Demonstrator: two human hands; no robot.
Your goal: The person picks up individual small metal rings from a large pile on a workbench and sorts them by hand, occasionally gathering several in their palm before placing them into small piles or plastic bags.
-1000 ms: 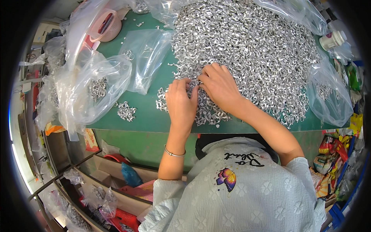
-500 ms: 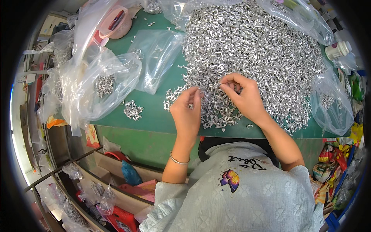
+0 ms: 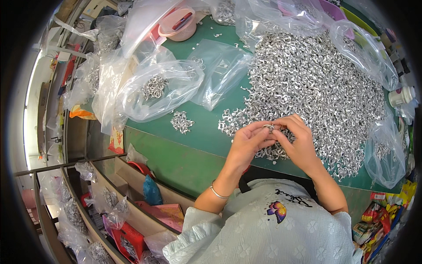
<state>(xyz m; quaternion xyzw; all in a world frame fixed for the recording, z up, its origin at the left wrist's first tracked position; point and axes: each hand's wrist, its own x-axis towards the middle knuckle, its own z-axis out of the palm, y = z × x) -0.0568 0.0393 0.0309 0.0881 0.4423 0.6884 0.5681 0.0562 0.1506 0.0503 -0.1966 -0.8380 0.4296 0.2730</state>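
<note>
My left hand [image 3: 247, 145] and my right hand [image 3: 300, 143] meet over the near edge of a big heap of small curved silver metal pieces [image 3: 316, 88]. Pinched between both hands' fingertips is a small silver ring-shaped metal piece [image 3: 269, 127]. Whether it is one part or two joined ones, I cannot tell. Loose curved pieces lie just left of my hands, at the heap's edge. Farther left on the green table [image 3: 204, 132] sits a small separate pile of silver pieces [image 3: 181, 122].
An open clear plastic bag [image 3: 176, 99] holding silver rings lies at the left, near a flat clear bag [image 3: 215, 83]. A pink basket [image 3: 187, 31] stands behind them. At the right are a white bottle [image 3: 401, 96] and another clear bag [image 3: 387, 163]. Drawers [image 3: 127, 185] stand below left.
My hands were apart, each with its fingertips pinched; now they have come together with a ring-shaped piece between them. The whole view has shifted, so the table appears lower and farther right.
</note>
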